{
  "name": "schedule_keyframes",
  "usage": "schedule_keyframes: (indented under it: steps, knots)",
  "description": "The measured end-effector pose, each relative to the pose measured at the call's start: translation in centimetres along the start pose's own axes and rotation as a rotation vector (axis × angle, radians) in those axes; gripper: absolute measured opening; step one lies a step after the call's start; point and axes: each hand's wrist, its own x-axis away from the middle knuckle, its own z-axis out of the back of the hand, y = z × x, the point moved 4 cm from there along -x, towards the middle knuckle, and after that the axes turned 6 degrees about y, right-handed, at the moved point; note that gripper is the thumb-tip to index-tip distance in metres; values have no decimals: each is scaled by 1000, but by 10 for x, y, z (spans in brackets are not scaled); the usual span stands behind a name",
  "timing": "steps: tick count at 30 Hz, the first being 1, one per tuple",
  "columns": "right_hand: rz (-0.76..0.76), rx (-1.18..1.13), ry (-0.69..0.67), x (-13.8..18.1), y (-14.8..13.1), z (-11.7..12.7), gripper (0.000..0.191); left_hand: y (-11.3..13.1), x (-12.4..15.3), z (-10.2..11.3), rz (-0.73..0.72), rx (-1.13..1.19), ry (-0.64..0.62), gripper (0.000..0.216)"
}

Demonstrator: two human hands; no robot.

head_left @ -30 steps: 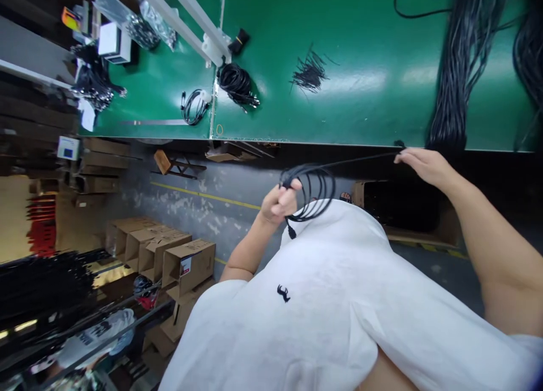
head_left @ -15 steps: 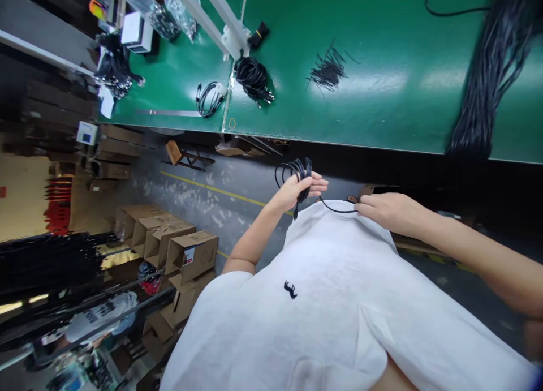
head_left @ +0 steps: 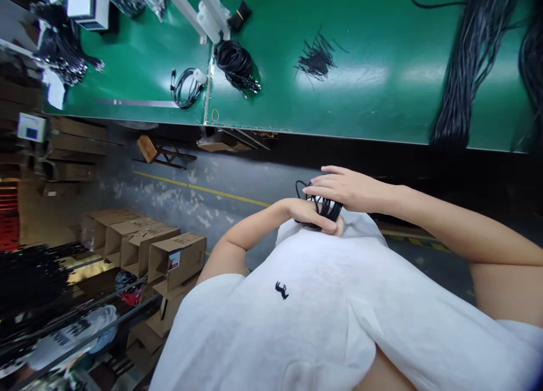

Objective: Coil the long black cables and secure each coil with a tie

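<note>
The black cable (head_left: 331, 209) is sitting in bunched loops between the person's two hands, just in front of the white shirt (head_left: 263, 317) and clear of the near edge of the green worktop (head_left: 373, 111). The left hand (head_left: 314, 213) is gripping the bunch, its thumb pressing along the near side. The right hand (head_left: 350, 188) is reaching across the top with its fingers stretching over the loops; its thumb is not showing, so I cannot tell whether it is pinching a strand. A looser loop is standing out toward the left.

Handling this well is probably depending on even turns: the left hand should be holding firmly enough that nothing is slipping, without squeezing kinks in, while the right should be laying each turn flat, following the cable's natural curl rather than twisting it. The looser loop is likely needing drawing in to match the others. On the worktop, a compact coil (head_left: 233, 61) is lying near a white post (head_left: 211, 5), offering a useful comparison for shape.
</note>
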Motion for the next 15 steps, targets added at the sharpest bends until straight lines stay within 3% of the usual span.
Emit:
schedule_keyframes:
  steps: [2,7,11,15]
  knots:
    - [10,9,-48,-12,1,1,33,3,3,2,-24,105,79,48]
    - [-180,137,-13,-30,12,15,21,0,25,18,-106,279,359,53]
    - [-419,-16,-152,-38,24,6,16,1,43,33,-184,257,473,56]
    - [-659,-290,-177,-44,40,-7,21,-2,56,51,-259,200,617,44]
